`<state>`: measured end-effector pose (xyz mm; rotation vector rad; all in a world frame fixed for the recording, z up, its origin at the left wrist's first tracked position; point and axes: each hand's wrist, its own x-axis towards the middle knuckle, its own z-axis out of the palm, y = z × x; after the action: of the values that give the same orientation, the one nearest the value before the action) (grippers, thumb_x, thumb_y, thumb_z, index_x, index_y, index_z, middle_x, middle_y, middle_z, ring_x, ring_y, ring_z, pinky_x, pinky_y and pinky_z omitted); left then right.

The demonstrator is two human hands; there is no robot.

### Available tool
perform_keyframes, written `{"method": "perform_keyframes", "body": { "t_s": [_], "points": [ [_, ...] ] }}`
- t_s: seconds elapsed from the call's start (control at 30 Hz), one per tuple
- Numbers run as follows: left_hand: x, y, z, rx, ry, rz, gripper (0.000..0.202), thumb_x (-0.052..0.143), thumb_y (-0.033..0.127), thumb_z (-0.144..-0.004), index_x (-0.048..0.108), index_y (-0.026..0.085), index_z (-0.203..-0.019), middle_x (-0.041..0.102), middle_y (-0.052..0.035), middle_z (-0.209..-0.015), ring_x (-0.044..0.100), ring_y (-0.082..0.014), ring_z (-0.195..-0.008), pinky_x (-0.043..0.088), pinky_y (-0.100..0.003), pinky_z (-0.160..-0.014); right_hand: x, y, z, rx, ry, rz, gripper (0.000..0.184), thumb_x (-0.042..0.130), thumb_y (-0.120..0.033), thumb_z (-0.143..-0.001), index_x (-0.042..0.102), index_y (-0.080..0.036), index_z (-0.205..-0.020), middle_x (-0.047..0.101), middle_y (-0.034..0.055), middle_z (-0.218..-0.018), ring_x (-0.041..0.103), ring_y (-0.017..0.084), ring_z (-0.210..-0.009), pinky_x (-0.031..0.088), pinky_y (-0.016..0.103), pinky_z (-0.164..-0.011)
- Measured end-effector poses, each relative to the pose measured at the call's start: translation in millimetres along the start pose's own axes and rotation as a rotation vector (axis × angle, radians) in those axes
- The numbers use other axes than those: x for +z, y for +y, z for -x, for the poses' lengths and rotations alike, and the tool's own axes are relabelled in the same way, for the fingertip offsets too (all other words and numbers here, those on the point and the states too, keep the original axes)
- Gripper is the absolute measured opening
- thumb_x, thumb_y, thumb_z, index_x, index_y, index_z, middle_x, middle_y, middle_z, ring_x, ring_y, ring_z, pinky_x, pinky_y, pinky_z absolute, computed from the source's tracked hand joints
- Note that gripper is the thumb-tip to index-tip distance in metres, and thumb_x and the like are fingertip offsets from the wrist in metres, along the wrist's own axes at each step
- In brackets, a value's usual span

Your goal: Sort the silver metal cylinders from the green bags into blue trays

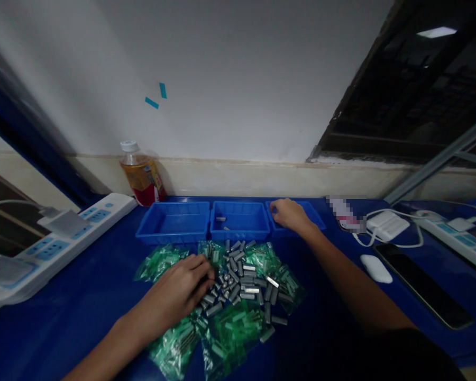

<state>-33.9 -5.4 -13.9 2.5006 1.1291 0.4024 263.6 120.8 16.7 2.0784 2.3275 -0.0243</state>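
My left hand [192, 278] rests at the left side of a pile of metal hex standoffs [246, 280], its fingers curled down among small metal screws [222, 288]. What its fingertips hold is hidden. My right hand [289, 212] is over the right blue bin [315, 216], fingers bent together; I cannot make out what is in them. The middle blue bin [240, 231] has a couple of small metal pieces in it. Green-tinted plastic bags [238, 328] with screws and green parts lie around the pile.
A left blue bin [174, 225] stands in the row by the wall. A drink bottle [140, 177] is behind it. Power strips [63, 243] lie at both sides. On the right are a phone [424, 286], a white earphone case [376, 268] and a charger with cables [387, 225].
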Motion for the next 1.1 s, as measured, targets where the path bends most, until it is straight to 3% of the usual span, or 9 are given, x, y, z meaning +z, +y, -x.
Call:
{"method": "perform_keyframes", "body": {
  "t_s": [0.17, 0.3, 0.4, 0.5, 0.6, 0.8, 0.97, 1.1],
  "points": [
    [-2.9, 3.2, 0.0, 0.034, -0.030, -0.006, 0.020, 0.042, 0.022, -0.093, 0.062, 0.019, -0.096, 0.058, -0.0059, -0.092, 0.055, -0.0188, -0.085, 0.044, -0.031, -0.076, -7.3, 3.1, 7.6, 0.000, 0.069, -0.060, 0.022, 0.052, -0.027, -0.083, 0.070, -0.023, -0.095, 0.070, 0.0080, -0.088, 0.064, 0.022, -0.081, 0.041, 0.027, -0.067],
    [-5.7, 4.8, -1.1, 0.012, 0.008, -0.002, 0.022, 0.039, 0.022, -0.094, 0.061, 0.019, -0.091, 0.058, -0.0055, -0.089, 0.053, -0.0186, -0.083, 0.043, -0.031, -0.075, -16.4, -14.3, 42.4, -0.021, 0.384, -0.268, 0.024, 0.048, -0.033, -0.089, 0.067, -0.019, -0.087, 0.065, 0.0035, -0.068, 0.059, 0.017, -0.063, 0.038, 0.026, -0.060],
    [-7.8, 8.4, -3.3, -0.069, 0.130, 0.084, 0.020, 0.039, 0.024, -0.094, 0.057, 0.018, -0.088, 0.059, -0.0044, -0.084, 0.054, -0.0181, -0.080, 0.042, -0.031, -0.073, -8.4, -51.7, 86.5, -0.275, 0.569, -0.449, 0.019, 0.047, -0.029, -0.090, 0.063, -0.018, -0.085, 0.062, 0.0029, -0.069, 0.057, 0.016, -0.064, 0.041, 0.027, -0.063],
    [-8.5, 15.8, -5.1, -0.159, 0.253, 0.220, 0.020, 0.042, 0.028, -0.093, 0.056, 0.017, -0.085, 0.060, -0.0023, -0.077, 0.056, -0.0163, -0.073, 0.043, -0.028, -0.067, 10.7, -92.3, 123.6, -0.526, 0.564, -0.481, 0.014, 0.053, -0.028, -0.088, 0.059, -0.018, -0.096, 0.064, 0.0061, -0.080, 0.059, 0.019, -0.075, 0.045, 0.033, -0.072],
    [-6.7, 24.6, -5.6, -0.208, 0.310, 0.343, 0.020, 0.045, 0.030, -0.091, 0.058, 0.017, -0.083, 0.061, -0.0010, -0.073, 0.057, -0.0145, -0.067, 0.043, -0.025, -0.061, 25.8, -114.9, 137.4, -0.607, 0.495, -0.508, 0.012, 0.053, -0.024, -0.089, 0.056, -0.017, -0.097, 0.063, 0.0072, -0.083, 0.058, 0.021, -0.079, 0.046, 0.034, -0.072],
    [-1.2, 29.8, -2.4, -0.213, 0.346, 0.431, 0.018, 0.048, 0.028, -0.089, 0.058, 0.016, -0.080, 0.062, -0.0015, -0.073, 0.059, -0.0139, -0.066, 0.045, -0.025, -0.061, 31.2, -118.3, 132.4, -0.615, 0.560, -0.571, 0.011, 0.044, -0.016, -0.092, 0.055, -0.019, -0.092, 0.062, 0.0052, -0.079, 0.057, 0.018, -0.074, 0.047, 0.032, -0.069],
    [-0.5, 29.5, 0.2, -0.121, 0.383, 0.451, 0.018, 0.054, 0.024, -0.087, 0.057, 0.019, -0.104, 0.065, -0.0014, -0.084, 0.061, -0.0138, -0.075, 0.048, -0.024, -0.064, 30.3, -120.7, 132.5, -0.494, 0.623, -0.756, 0.008, 0.046, -0.017, -0.090, 0.054, -0.019, -0.091, 0.062, 0.0026, -0.075, 0.059, 0.015, -0.070, 0.048, 0.028, -0.065],
    [-2.6, 32.3, -1.6, -0.036, 0.406, 0.365, 0.012, 0.056, 0.020, -0.086, 0.059, 0.020, -0.098, 0.064, 0.0004, -0.080, 0.060, -0.0123, -0.073, 0.047, -0.023, -0.065, 29.7, -120.6, 133.8, -0.409, 0.545, -0.941, 0.005, 0.049, -0.018, -0.087, 0.054, -0.020, -0.086, 0.061, -0.0007, -0.071, 0.058, 0.012, -0.063, 0.047, 0.023, -0.061]
  ]
}}
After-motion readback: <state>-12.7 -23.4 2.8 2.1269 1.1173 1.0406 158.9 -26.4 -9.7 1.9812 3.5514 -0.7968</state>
